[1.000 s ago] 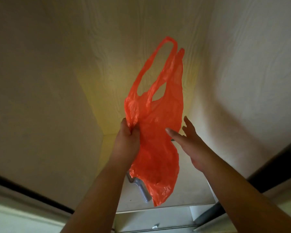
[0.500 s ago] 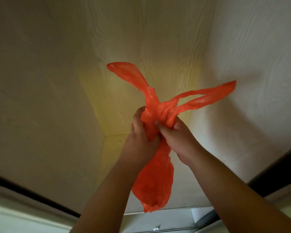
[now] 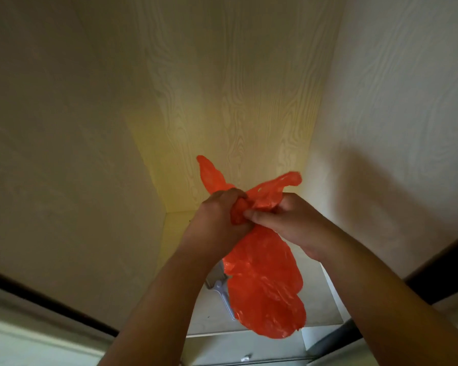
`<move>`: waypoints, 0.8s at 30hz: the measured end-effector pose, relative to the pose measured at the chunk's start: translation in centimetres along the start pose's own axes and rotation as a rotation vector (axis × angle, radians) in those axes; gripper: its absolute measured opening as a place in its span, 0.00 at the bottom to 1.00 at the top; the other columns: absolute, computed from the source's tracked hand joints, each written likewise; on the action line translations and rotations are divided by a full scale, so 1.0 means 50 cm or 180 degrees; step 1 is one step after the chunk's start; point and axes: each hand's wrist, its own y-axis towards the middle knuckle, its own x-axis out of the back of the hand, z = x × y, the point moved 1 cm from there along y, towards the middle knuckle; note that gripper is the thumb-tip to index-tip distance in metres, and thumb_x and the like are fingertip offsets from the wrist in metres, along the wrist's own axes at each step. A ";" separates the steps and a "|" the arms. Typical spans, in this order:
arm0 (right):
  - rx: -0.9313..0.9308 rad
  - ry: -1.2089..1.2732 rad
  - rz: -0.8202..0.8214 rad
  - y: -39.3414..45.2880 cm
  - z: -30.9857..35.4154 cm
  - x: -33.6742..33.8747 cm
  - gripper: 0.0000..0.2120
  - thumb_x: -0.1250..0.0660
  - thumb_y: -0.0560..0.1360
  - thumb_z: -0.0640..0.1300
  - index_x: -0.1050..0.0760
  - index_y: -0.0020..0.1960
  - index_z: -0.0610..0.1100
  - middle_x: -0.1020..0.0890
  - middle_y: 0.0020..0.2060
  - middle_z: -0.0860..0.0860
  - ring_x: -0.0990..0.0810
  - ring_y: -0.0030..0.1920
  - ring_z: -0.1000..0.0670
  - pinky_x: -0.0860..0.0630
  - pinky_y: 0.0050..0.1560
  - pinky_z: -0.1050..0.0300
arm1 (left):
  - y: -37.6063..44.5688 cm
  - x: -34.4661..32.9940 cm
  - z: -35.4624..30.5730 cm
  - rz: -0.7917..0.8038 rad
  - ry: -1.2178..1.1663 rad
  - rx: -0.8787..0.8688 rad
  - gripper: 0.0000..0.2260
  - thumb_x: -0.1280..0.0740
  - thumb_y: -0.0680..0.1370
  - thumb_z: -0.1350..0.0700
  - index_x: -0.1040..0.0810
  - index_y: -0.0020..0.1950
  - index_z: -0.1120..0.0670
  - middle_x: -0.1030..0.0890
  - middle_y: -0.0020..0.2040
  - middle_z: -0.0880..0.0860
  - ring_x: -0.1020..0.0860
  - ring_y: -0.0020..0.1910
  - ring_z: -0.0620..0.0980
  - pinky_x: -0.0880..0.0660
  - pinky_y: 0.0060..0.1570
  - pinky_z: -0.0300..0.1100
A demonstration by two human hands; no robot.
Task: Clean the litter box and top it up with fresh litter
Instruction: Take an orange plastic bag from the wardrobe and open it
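Hands meet at the neck of your orange plastic bag [image 3: 265, 281]: left hand [image 3: 217, 223] and right hand [image 3: 294, 220] both clenched on it, handles poking up

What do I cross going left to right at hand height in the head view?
Left wall panel → left hand → orange bag bunched between both hands → right hand → right wall panel.
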 end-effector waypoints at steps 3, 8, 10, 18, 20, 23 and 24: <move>0.0355 -0.0337 -0.1062 -0.004 0.002 0.012 0.14 0.23 0.72 0.56 0.22 0.51 0.52 0.16 0.47 0.58 0.17 0.45 0.62 0.19 0.46 0.62 | 0.000 0.005 0.003 0.0026 0.0008 0.0297 0.11 0.26 0.72 0.56 0.21 0.52 0.50 0.24 0.44 0.43 0.26 0.40 0.40 0.32 0.38 0.28; 0.0797 -0.0480 -0.1088 0.003 -0.004 -0.006 0.06 0.27 0.76 0.46 0.22 0.51 0.52 0.17 0.49 0.58 0.18 0.51 0.61 0.17 0.49 0.57 | -0.004 -0.005 -0.002 0.0080 -0.0188 0.0225 0.11 0.25 0.69 0.54 0.23 0.49 0.52 0.26 0.44 0.42 0.26 0.42 0.39 0.33 0.39 0.30; 0.0631 -0.0057 -0.0898 0.006 -0.009 -0.020 0.02 0.28 0.77 0.44 0.18 0.48 0.50 0.15 0.44 0.55 0.16 0.46 0.57 0.17 0.49 0.54 | -0.006 -0.018 -0.006 -0.0006 -0.0304 0.0056 0.14 0.25 0.67 0.52 0.25 0.48 0.50 0.27 0.46 0.43 0.27 0.46 0.43 0.32 0.45 0.33; 0.0259 0.1040 -0.0387 0.021 -0.025 -0.057 0.05 0.30 0.75 0.40 0.24 0.47 0.49 0.18 0.47 0.51 0.19 0.44 0.50 0.23 0.44 0.51 | -0.025 -0.014 -0.007 0.0076 -0.0775 0.0489 0.21 0.20 0.69 0.55 0.25 0.56 0.46 0.34 0.78 0.46 0.35 0.73 0.35 0.33 0.62 0.29; 0.0308 0.1112 -0.0239 0.017 -0.020 -0.060 0.04 0.31 0.78 0.39 0.25 0.48 0.47 0.18 0.46 0.51 0.20 0.44 0.51 0.25 0.45 0.54 | -0.030 -0.007 -0.004 -0.0036 -0.0944 0.0674 0.19 0.23 0.73 0.58 0.26 0.57 0.43 0.18 0.57 0.41 0.21 0.51 0.29 0.27 0.45 0.26; 0.0673 0.0172 -0.0437 0.015 -0.022 -0.056 0.05 0.28 0.78 0.46 0.22 0.52 0.51 0.17 0.52 0.56 0.18 0.52 0.54 0.22 0.53 0.55 | -0.034 0.000 0.007 -0.0274 -0.0662 0.0709 0.13 0.28 0.76 0.58 0.29 0.54 0.48 0.22 0.35 0.46 0.22 0.33 0.40 0.28 0.28 0.36; 0.0898 -0.0330 -0.0587 0.016 -0.024 -0.055 0.07 0.28 0.77 0.48 0.22 0.54 0.52 0.20 0.55 0.59 0.20 0.57 0.57 0.23 0.56 0.58 | -0.036 0.003 0.010 -0.0260 -0.0640 0.0674 0.14 0.29 0.77 0.58 0.29 0.57 0.48 0.23 0.34 0.47 0.22 0.32 0.41 0.28 0.27 0.36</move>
